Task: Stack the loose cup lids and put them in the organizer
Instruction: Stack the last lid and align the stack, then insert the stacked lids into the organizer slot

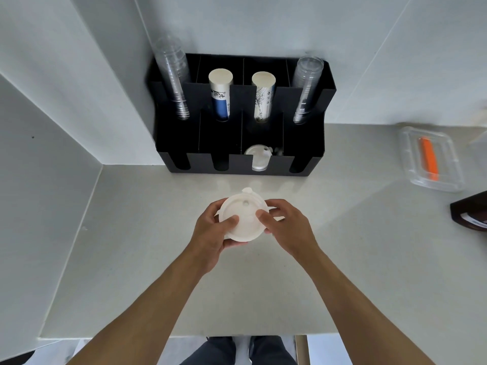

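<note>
Your left hand (pixel 210 234) & right hand (pixel 286 226) clasp the white round plastic lid stack (pixel 243 219) to align it, near the black slotted organizer (pixel 237 164).

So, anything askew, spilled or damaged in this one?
Nothing spilled or damaged. The white lids held by the left hand and right hand sit unevenly, with one tab poking out at the far edge. The lids in the organizer front slot lean slightly.
</note>
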